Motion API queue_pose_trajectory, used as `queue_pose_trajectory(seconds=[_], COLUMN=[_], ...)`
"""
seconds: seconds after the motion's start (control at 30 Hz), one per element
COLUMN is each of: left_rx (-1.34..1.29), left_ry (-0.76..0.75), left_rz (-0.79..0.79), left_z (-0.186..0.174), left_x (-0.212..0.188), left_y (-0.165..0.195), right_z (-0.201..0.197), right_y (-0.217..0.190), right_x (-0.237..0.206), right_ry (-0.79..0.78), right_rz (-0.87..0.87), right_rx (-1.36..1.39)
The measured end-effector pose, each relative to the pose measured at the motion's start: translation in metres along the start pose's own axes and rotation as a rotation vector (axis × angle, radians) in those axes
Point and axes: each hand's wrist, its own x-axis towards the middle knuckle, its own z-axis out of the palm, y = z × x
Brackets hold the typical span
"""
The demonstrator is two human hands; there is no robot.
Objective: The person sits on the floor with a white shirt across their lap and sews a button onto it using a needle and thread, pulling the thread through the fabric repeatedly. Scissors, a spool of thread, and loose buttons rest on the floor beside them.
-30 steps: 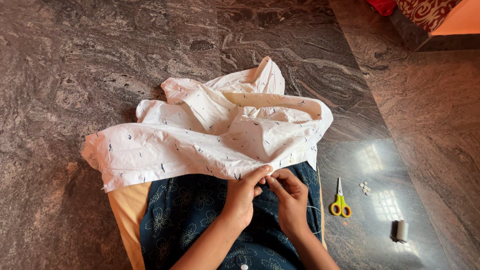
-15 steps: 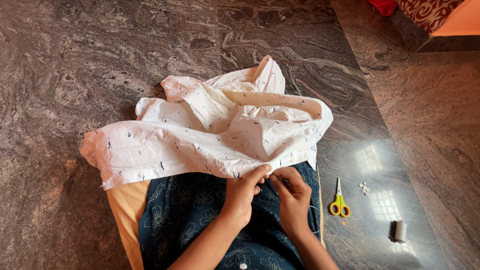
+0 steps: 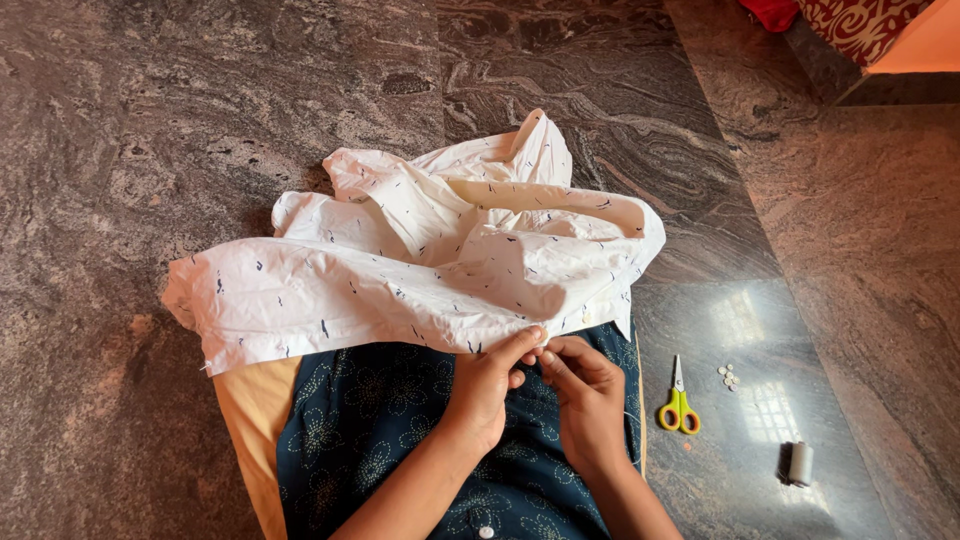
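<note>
A white garment (image 3: 420, 260) with small dark flecks lies crumpled over my lap and onto the stone floor. My left hand (image 3: 488, 385) pinches its near hem between thumb and fingers. Right beside it, my right hand (image 3: 585, 395) has its fingertips closed at the same spot on the hem; whether it holds anything besides the cloth is too small to tell. Both hands rest above my dark blue floral clothing (image 3: 390, 440).
On the floor to my right lie small scissors with yellow-green handles (image 3: 679, 408), several tiny white buttons (image 3: 729, 376) and a pale spool of thread (image 3: 800, 463). A patterned red cloth (image 3: 860, 25) sits at the far right corner. The floor (image 3: 150, 120) is grey-brown polished stone.
Both hands stay pinched at the hem; the garment's left edge has shifted slightly. Nothing else has moved.
</note>
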Motion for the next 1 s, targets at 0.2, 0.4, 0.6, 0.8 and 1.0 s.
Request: queue_pose_trajectory(seconds=[0.2, 0.4, 0.6, 0.8, 1.0], left_rx=[0.016, -0.017, -0.044, -0.039, -0.021], left_ry=[0.035, 0.019, -0.007, -0.016, -0.027], left_rz=[-0.066, -0.068, -0.074, -0.084, -0.079], left_z=[0.002, 0.003, -0.001, -0.003, -0.001], left_x=[-0.005, -0.004, -0.002, -0.001, -0.001], left_y=[0.004, 0.005, 0.003, 0.003, 0.007], right_z=[-0.002, -0.003, -0.005, -0.005, 0.000], right_y=[-0.007, -0.004, 0.001, 0.003, -0.004], right_x=[0.000, 0.002, 0.007, 0.008, 0.011], right_ry=[0.019, 0.034, 0.011, 0.006, 0.043], right_rz=[-0.374, -0.286, -0.108, -0.180, -0.171], right_rx=[-0.435, -0.373, -0.071, -0.136, -0.118])
